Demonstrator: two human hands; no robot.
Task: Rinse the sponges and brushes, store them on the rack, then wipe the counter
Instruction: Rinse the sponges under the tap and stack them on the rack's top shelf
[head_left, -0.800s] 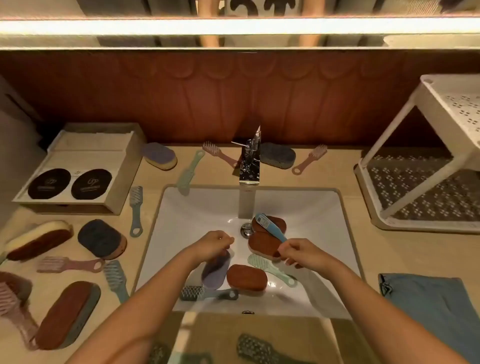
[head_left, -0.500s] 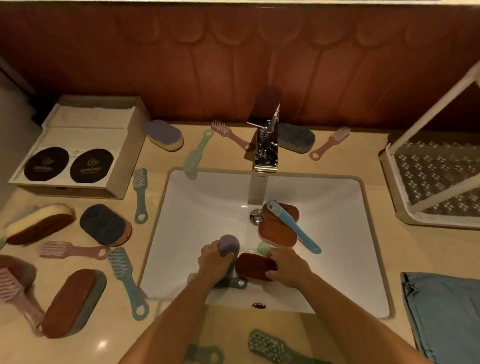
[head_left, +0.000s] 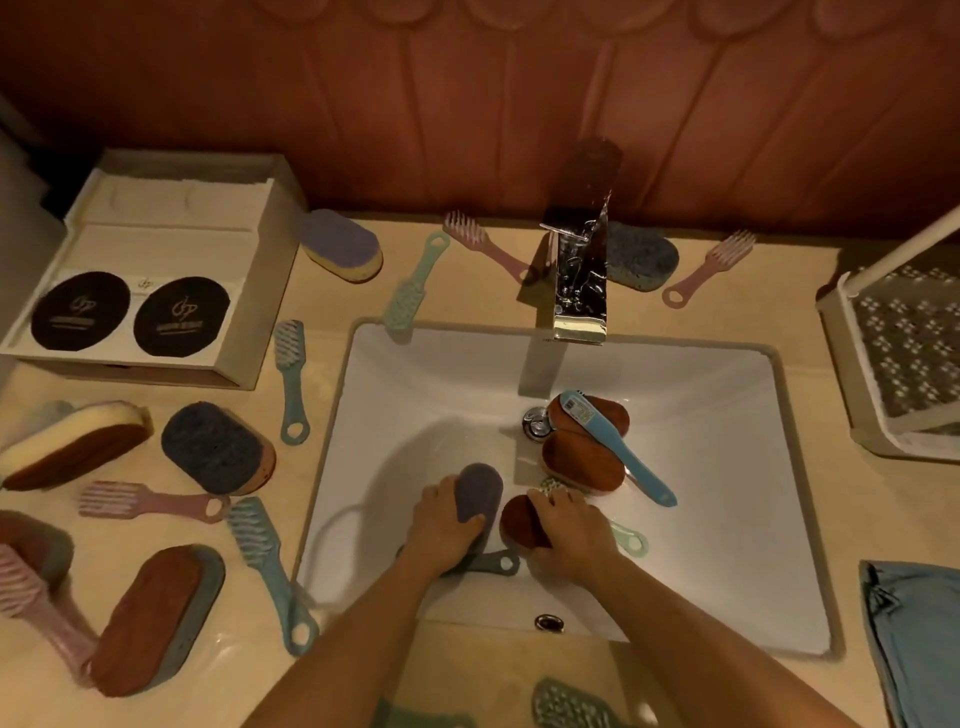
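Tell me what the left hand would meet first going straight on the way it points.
Probably the drain plug by the stacked brown sponges; the left hand holds a purple sponge.

The sink (head_left: 727, 467) is white, the counter (head_left: 332, 296) pale beige, and the far wall (head_left: 467, 104) reddish-brown. In the sink are a grey-purple sponge (head_left: 478, 491), a rust-brown sponge (head_left: 519, 522) and a light blue brush (head_left: 618, 447). The cloth (head_left: 914, 634) at near right is blue. The rack (head_left: 914, 441) is cream with a dotted perforated pattern.
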